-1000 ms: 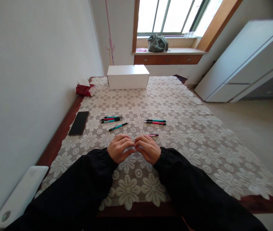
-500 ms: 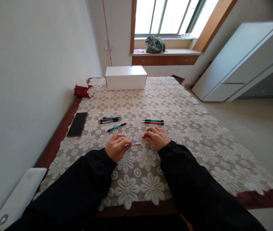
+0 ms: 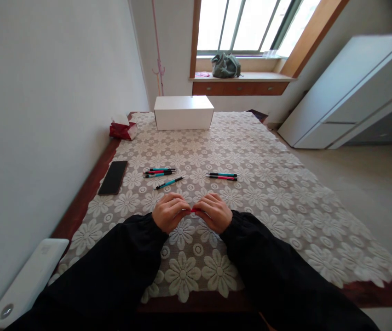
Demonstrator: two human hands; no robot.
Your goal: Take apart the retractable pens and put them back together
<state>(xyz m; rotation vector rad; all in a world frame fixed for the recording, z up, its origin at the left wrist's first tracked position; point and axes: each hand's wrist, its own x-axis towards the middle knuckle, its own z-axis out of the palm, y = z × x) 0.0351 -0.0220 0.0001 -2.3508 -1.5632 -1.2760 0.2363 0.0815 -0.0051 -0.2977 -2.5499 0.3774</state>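
Both my hands are together over the near part of the table, fingertips almost touching. My left hand (image 3: 170,212) is closed in a pinch on a thin pale pen refill, which its fingers and the red piece now hide. Between the fingertips shows a short bit of a red pen barrel (image 3: 193,210), gripped by my right hand (image 3: 214,212). Just beyond the left hand lies a teal and black pen (image 3: 170,182), slanted. Behind it is a small bunch of teal and red pens (image 3: 160,173). A teal pen (image 3: 222,174) and a red pen (image 3: 222,178) lie side by side beyond the right hand.
A flowered lace cloth (image 3: 247,151) covers the table. A black phone (image 3: 113,178) lies at the left, with a red tissue pack (image 3: 123,131) farther back. At the far end stands a white box (image 3: 184,115). A white device (image 3: 26,280) is by the wall.
My right hand has moved left and nearer with the red barrel, meeting my left hand. The refill that stuck out from my left fingers is now covered.
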